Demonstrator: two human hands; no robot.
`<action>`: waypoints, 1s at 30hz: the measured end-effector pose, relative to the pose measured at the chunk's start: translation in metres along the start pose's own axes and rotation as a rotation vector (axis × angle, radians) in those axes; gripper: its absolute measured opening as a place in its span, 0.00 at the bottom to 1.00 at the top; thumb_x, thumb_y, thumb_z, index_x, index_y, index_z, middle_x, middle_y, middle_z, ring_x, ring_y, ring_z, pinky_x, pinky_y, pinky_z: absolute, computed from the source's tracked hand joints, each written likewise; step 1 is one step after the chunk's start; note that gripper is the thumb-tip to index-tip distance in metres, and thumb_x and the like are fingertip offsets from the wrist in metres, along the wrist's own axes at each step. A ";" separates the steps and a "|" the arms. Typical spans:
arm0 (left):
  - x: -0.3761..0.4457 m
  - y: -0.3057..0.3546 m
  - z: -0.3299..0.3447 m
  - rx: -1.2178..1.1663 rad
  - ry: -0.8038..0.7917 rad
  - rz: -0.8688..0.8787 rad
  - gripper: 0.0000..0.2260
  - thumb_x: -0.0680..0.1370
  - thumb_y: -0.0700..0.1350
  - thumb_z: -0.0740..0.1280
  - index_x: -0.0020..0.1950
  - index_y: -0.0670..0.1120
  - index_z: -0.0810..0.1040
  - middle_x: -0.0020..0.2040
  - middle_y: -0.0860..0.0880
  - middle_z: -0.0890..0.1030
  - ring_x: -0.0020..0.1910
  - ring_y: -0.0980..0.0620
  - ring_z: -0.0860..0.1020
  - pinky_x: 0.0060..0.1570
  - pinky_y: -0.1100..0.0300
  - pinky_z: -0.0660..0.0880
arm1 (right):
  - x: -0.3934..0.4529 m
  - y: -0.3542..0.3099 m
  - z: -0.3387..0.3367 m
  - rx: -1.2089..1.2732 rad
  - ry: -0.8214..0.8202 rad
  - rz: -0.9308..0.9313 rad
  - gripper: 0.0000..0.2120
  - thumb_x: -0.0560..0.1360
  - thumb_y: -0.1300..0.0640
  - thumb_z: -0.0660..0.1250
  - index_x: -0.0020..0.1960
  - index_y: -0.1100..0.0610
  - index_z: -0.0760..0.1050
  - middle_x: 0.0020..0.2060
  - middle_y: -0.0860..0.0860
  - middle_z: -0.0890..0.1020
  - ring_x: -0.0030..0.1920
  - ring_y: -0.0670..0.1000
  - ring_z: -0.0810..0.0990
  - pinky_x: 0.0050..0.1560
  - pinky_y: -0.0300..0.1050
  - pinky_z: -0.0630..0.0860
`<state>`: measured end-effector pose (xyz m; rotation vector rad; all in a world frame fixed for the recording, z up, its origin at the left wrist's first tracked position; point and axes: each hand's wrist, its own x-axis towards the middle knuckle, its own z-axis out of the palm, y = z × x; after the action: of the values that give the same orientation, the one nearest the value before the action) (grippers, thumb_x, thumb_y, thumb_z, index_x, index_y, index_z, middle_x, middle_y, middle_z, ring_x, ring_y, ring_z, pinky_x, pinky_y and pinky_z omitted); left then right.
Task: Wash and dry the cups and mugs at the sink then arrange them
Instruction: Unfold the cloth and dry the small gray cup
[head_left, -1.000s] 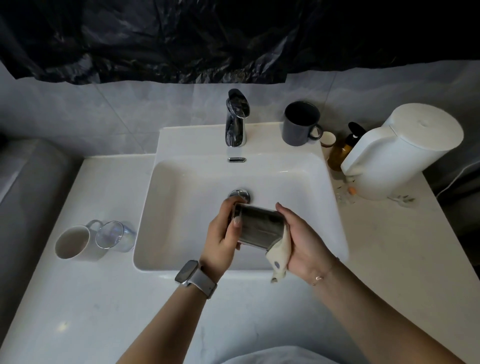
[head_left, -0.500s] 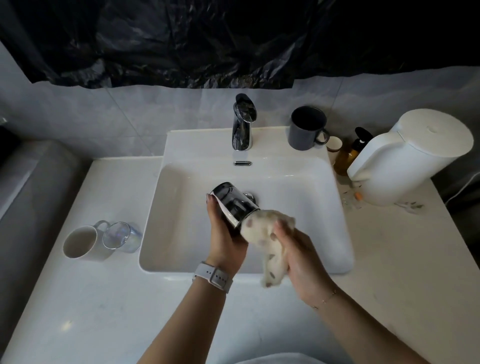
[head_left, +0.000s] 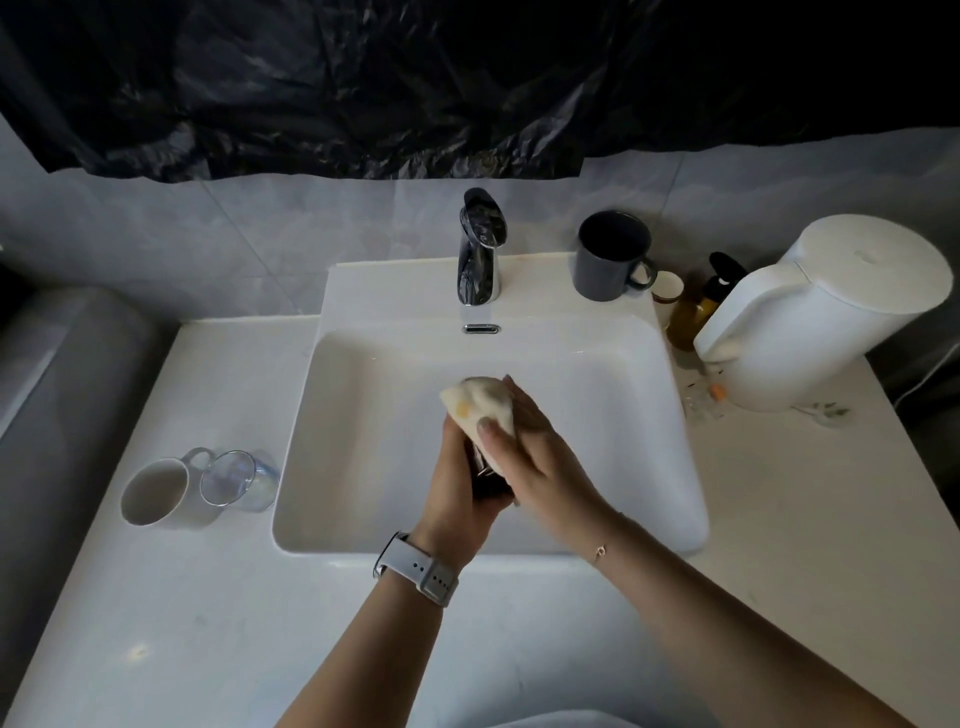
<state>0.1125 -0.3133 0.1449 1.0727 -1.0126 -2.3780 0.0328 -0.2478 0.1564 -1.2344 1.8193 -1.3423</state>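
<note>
Both your forearms are bare to the bottom edge of the view, with no sleeves showing. Your left wrist carries a watch (head_left: 415, 567) on a pale grey, rubbery strap with a row of small adjustment holes; only the dark edge of its case shows at the side. Your right wrist wears a thin chain bracelet (head_left: 600, 552) with a tiny ring-shaped charm. Your left hand (head_left: 460, 486) and right hand (head_left: 540, 452) wear no gloves, and the right thumbnail looks short and plain.
</note>
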 end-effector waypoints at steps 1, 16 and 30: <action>-0.001 0.001 -0.001 0.040 0.031 -0.008 0.22 0.82 0.62 0.52 0.59 0.53 0.81 0.56 0.46 0.84 0.56 0.48 0.82 0.58 0.46 0.75 | 0.003 0.000 -0.001 0.077 -0.013 0.087 0.20 0.81 0.47 0.56 0.70 0.52 0.69 0.66 0.44 0.74 0.71 0.44 0.67 0.72 0.42 0.63; -0.007 -0.005 0.008 0.408 0.249 -0.056 0.20 0.79 0.61 0.62 0.55 0.45 0.80 0.48 0.43 0.86 0.44 0.47 0.86 0.42 0.51 0.83 | 0.017 -0.007 -0.008 0.308 0.054 0.547 0.18 0.81 0.42 0.52 0.55 0.50 0.75 0.51 0.49 0.81 0.48 0.41 0.79 0.52 0.34 0.74; 0.010 0.007 0.019 0.759 0.424 0.181 0.08 0.80 0.48 0.55 0.57 0.50 0.70 0.56 0.47 0.74 0.51 0.46 0.75 0.56 0.49 0.74 | 0.012 0.008 0.008 1.089 0.520 0.796 0.15 0.74 0.48 0.68 0.52 0.59 0.79 0.45 0.58 0.83 0.43 0.56 0.83 0.36 0.45 0.79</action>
<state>0.0916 -0.3145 0.1539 1.5530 -1.7908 -1.5211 0.0313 -0.2611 0.1469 0.3940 1.2143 -1.7757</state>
